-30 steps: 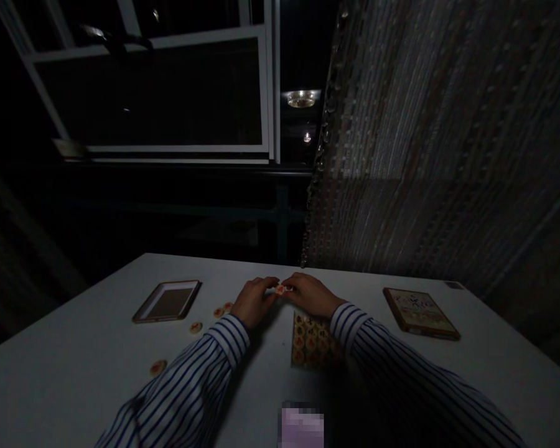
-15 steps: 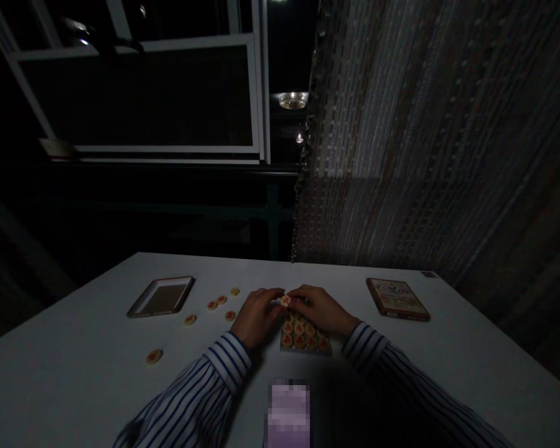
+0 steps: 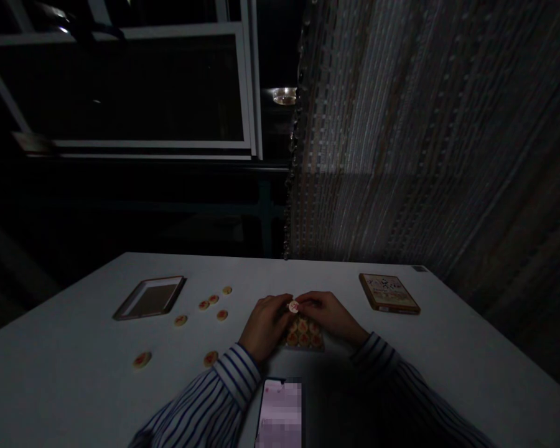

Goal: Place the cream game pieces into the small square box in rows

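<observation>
Round xiangqi pieces (image 3: 303,339) with red characters lie in tidy rows in a shallow tray (image 3: 308,349) in front of me. Above its far side, one xiangqi piece (image 3: 294,307) is tilted with its red-marked face toward me. My left hand (image 3: 267,325) pinches it from the left, thumb and forefinger closed. From the other side my right hand (image 3: 330,314) also has closed fingers on it. Both hands hide part of the tray. Left of them, several loose pieces (image 3: 222,315) are scattered, one (image 3: 210,358) close to my left cuff.
At the left of the white table (image 3: 336,404) lies an open shallow box part (image 3: 152,298). A flat printed box (image 3: 389,292) lies to the right. A phone (image 3: 280,410) with a lit screen is at the near edge. Behind the table hang bead curtains (image 3: 354,155).
The view has shifted a little to the right. Both hands still hold the piece over the tray's far side. A loose piece near my left cuff now shows.
</observation>
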`<action>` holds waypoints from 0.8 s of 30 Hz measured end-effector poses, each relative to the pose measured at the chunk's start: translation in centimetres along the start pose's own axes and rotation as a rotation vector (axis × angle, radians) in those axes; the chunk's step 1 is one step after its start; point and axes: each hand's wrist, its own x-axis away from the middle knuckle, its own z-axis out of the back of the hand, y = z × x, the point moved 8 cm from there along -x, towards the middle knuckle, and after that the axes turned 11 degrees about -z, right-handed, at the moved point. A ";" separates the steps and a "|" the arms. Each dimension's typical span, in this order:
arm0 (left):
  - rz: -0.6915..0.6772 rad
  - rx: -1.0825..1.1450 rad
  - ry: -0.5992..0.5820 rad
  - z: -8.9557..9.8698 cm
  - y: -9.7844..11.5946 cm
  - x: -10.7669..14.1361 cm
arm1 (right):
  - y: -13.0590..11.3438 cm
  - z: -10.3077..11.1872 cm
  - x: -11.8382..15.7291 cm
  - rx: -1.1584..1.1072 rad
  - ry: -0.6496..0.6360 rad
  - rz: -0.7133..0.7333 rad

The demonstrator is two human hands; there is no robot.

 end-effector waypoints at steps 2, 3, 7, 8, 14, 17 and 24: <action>0.011 0.022 0.011 -0.3 0.0 0.0 | 0.4 0.4 0.0 -0.026 0.023 -0.016; 0.020 0.035 0.018 -0.5 0.0 0.0 | 0.6 0.5 0.0 -0.034 0.029 -0.020; 0.069 0.129 0.035 -1.1 -0.2 0.1 | 1.2 0.9 0.0 -0.027 0.042 -0.033; 0.080 0.162 0.040 -1.3 -0.2 0.2 | 1.3 0.9 -0.1 -0.017 0.043 -0.038; 0.178 0.335 0.123 -1.6 -0.8 0.4 | 1.3 1.1 -0.1 0.004 0.019 -0.040; 0.249 0.452 0.150 -2.0 -1.4 0.7 | 0.9 0.9 0.1 0.023 -0.008 -0.038; 0.367 0.659 0.193 -2.9 -2.5 1.3 | 0.3 0.2 0.3 0.069 -0.052 0.010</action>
